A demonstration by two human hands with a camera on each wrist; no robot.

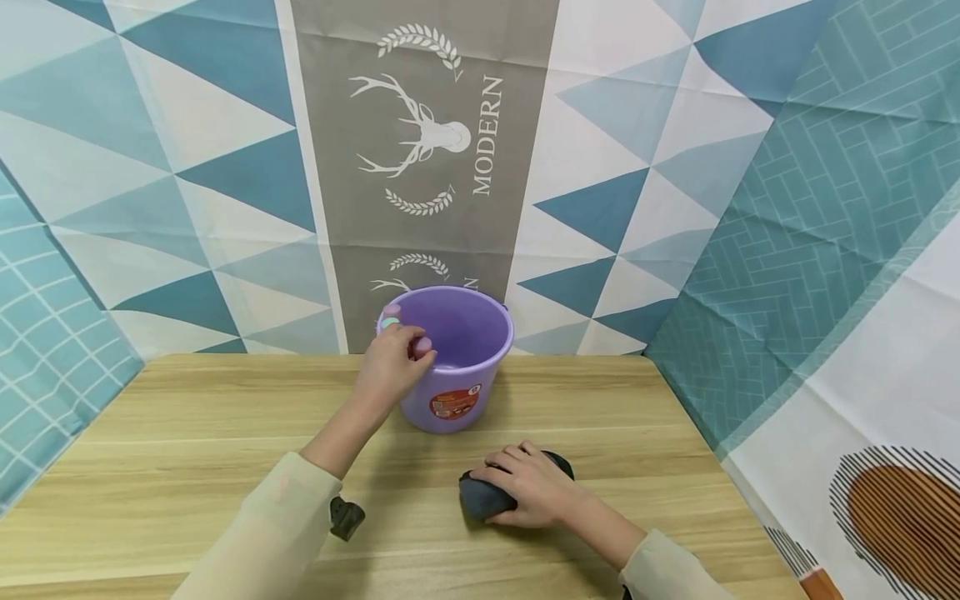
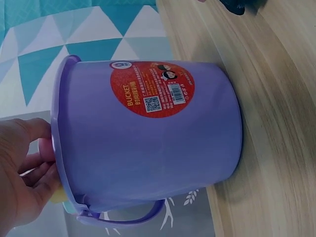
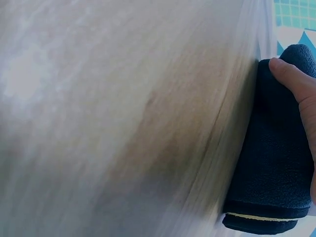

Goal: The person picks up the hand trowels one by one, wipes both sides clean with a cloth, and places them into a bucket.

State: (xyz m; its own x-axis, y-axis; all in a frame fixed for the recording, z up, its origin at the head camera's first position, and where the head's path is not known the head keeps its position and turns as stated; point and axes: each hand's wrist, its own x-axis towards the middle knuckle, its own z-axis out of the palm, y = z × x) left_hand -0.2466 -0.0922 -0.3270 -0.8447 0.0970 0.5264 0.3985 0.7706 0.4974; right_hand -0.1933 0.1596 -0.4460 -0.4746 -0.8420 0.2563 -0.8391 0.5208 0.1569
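In the head view, a purple bucket (image 1: 450,379) stands upright at the back of the table. At its left rim, my left hand (image 1: 393,362) grips a pastel piece (image 1: 422,343) with pink, teal and yellow parts; my fingers hide much of it. The left wrist view shows the curled fingers at the rim of the bucket (image 2: 148,148), around the pink part (image 2: 46,149). Nearer the front, my right hand (image 1: 532,487) holds a folded dark blue cloth (image 1: 483,497) down on the table. The right wrist view has the thumb over this cloth (image 3: 276,148).
Beneath everything lies a light wood table (image 1: 187,467). A patterned curtain with a deer print (image 1: 442,133) hangs right behind the bucket, and teal tiled sheets (image 1: 840,208) line the sides. A small black device (image 1: 347,518) sits by the left sleeve.
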